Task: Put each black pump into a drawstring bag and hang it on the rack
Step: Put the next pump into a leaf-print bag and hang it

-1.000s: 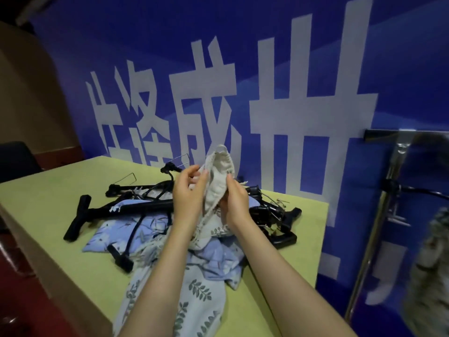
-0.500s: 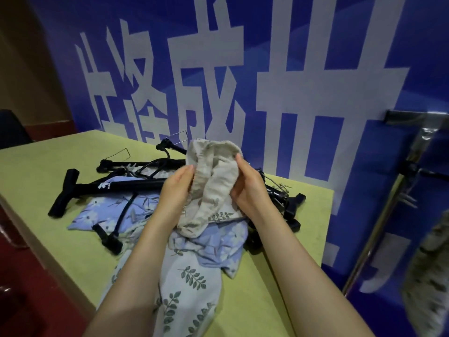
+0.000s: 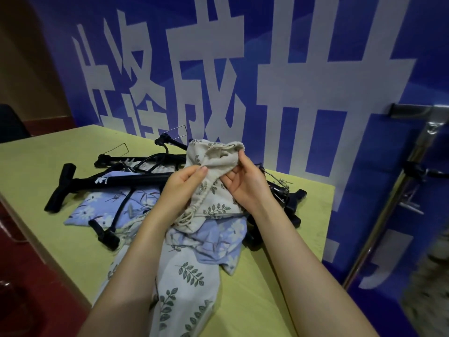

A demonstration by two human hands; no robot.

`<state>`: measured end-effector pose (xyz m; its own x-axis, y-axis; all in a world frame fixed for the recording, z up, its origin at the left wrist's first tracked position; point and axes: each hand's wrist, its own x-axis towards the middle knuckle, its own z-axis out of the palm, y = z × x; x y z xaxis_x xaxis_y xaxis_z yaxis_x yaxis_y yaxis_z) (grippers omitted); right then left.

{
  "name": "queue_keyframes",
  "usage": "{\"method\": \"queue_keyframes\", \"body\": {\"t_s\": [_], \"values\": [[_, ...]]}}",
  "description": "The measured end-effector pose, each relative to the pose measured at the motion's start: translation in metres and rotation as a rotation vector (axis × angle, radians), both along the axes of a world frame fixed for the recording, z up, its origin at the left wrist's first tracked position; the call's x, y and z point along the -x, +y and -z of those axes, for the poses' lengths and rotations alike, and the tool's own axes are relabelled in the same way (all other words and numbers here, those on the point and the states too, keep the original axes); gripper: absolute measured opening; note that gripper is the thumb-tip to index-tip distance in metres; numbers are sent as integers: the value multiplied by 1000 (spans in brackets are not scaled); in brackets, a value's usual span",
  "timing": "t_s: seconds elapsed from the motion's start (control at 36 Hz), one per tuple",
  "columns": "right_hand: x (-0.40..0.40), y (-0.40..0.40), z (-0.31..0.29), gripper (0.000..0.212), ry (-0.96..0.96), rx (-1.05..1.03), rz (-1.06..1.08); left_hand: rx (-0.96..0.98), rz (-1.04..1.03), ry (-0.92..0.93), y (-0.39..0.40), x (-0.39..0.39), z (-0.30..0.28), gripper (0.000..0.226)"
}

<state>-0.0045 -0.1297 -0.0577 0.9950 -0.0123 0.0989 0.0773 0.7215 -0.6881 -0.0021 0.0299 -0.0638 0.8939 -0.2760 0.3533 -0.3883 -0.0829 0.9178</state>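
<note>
Above the heap in the middle of the table [image 3: 279, 283], both hands hold up a beige leaf-print bag [image 3: 213, 190] by its gathered mouth. The left hand [image 3: 181, 188] grips the cloth on the near left side, its fingers curled round the fabric beside the cord; the right hand [image 3: 243, 183] pinches the mouth's rim between thumb and fingertips, so the opening faces up and slightly toward the person. The nearest black pump [image 3: 109, 182] lies flat on the table to the left of the hands, its long axis running left to right, T-handle at the far left end and the barrel's other end passing just behind the left hand. That hand is plainly the nearer one. I judge the pump would go in barrel-end first. The rack [image 3: 401, 181] stands well to the right.
</note>
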Motion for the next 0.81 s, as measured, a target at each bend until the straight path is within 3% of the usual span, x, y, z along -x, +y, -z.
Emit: {"method": "queue_keyframes", "body": {"t_s": [0.11, 0.22, 0.36, 0.42, 0.53, 0.58, 0.69, 0.75, 0.81], "values": [[-2, -1, 1, 36, 6, -12, 17, 13, 64, 74, -2, 2, -1, 19], [-2, -2, 3, 36, 1, 24, 29, -21, 74, 111, -5, -1, 2, 39], [-2, 0, 4, 40, 7, 140, 66, -10, 75, 144, -8, -4, 6, 19], [0, 1, 3, 41, 23, 164, 62, 93, 85, 185, -11, -3, 5, 12], [0, 0, 4, 44, 104, 229, 111, 525, 103, 345, -8, -5, -5, 20], [1, 0, 2, 41, 94, 341, 159, 679, 93, 420, 0, -8, -11, 28], [15, 1, 1, 34, -119, 953, 168, 844, 18, 505, 11, -15, -10, 41], [20, 1, 4, 28, -158, 1080, 55, 837, -50, 503, 12, -16, -7, 48], [20, 0, 5, 39, -175, 1102, 68, 825, -129, 455, 10, -16, -6, 41]]}}
